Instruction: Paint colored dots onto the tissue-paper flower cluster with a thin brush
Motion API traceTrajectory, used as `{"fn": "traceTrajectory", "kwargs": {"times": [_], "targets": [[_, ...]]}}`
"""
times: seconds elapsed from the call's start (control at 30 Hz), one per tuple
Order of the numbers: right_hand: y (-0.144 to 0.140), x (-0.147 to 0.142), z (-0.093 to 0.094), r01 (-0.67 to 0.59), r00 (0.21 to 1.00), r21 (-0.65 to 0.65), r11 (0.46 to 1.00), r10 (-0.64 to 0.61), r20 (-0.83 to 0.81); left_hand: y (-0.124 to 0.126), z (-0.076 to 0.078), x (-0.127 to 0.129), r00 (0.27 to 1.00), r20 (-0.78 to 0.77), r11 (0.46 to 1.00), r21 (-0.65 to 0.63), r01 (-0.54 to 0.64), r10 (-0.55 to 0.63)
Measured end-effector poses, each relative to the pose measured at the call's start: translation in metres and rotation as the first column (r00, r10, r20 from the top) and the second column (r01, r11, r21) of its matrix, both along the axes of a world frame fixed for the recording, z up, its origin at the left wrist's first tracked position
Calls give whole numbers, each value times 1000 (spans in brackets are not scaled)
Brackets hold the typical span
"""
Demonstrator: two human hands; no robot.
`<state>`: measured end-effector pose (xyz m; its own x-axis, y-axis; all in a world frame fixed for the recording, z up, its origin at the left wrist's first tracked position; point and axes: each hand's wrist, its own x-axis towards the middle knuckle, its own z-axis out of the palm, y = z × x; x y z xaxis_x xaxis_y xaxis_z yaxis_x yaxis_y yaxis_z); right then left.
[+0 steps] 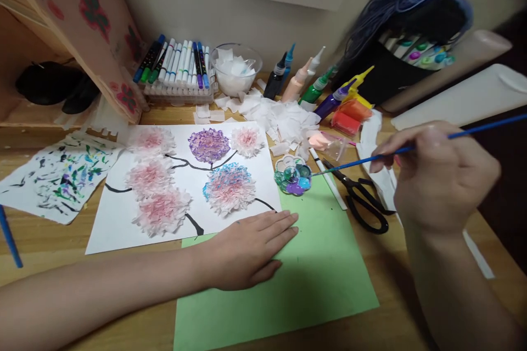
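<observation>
Brush [349,165]: blue, thin, slanting down from the right hand [444,175], its tip at the right edge of the flower-shaped palette [289,161]. Whether the bristles touch paint is hard to tell from this view. Right hand grasps the handle between thumb and fingers. Palette wells hold green, blue and purple; palette lies at the top of the green paper [288,296], just beside the white sheet [111,225].

Left hand [251,244]: flat, palm down, gripping nothing, across the green paper and the white sheet's lower right edge. Above it on the sheet, a pink flower [230,189] with blue-tipped upper petals; farther up, a purple flower [208,145].

Right of palette: white stick [330,182], then black scissors [368,205]. Behind: tissue scraps [284,118], paint bottles [295,85], glass bowl [234,86], markers [181,63].
</observation>
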<state>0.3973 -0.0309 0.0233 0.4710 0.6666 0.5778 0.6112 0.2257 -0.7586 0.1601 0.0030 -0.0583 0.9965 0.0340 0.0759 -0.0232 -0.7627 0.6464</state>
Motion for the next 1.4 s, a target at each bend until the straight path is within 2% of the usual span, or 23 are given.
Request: {"fn": "traceTrajectory", "kwargs": {"times": [0.13, 0.27, 0.47, 0.6, 0.8, 0.93, 1.03, 1.13, 1.2, 1.27, 1.33, 1.4], "targets": [[1, 12, -7, -74, 990, -193, 978, 96, 107, 0, 1, 1, 1000, -16, 997, 81, 2, -1], [3, 8, -16, -99, 945, -302, 948, 184, 268, -1, 3, 1, 1000, -24, 991, 137, 4, -1], [5, 6, -15, -107, 910, -232, 967, 190, 369, -1, 4, 2, 999, -41, 989, 145, 8, -2], [6, 8, -17, -90, 869, -264, 960, 205, 450, -1, 5, 2, 999, -38, 992, 129, 7, -2], [5, 7, -17, -101, 888, -212, 972, 184, 421, -1, 4, 1, 999, -35, 992, 128, 9, -5], [5, 9, -17, -103, 858, -231, 967, 204, 471, -1, 4, 1, 1000, -27, 991, 132, 6, -2], [1, 9, -13, -92, 892, -185, 978, 164, 422, 0, 3, 2, 1000, -15, 992, 126, 6, -4], [-5, -1, -6, -69, 960, -97, 993, 92, 264, -1, 2, 2, 1000, -10, 994, 110, 7, -6], [-9, -12, -4, -133, 989, -59, 989, 136, 65, -1, 2, 1, 1000, -1, 997, 83, 1, -1], [-11, -22, -6, -236, 969, -62, 970, 230, -88, -2, 1, 1, 1000, 10, 998, 56, -5, 5], [-11, -30, -10, -294, 953, -103, 950, 284, -100, -1, 1, 1, 1000, 17, 999, 37, -6, 5], [-11, -35, -17, -300, 954, -164, 940, 300, -28, -1, 0, 1, 1000, 19, 1000, 23, -4, 4]]}}
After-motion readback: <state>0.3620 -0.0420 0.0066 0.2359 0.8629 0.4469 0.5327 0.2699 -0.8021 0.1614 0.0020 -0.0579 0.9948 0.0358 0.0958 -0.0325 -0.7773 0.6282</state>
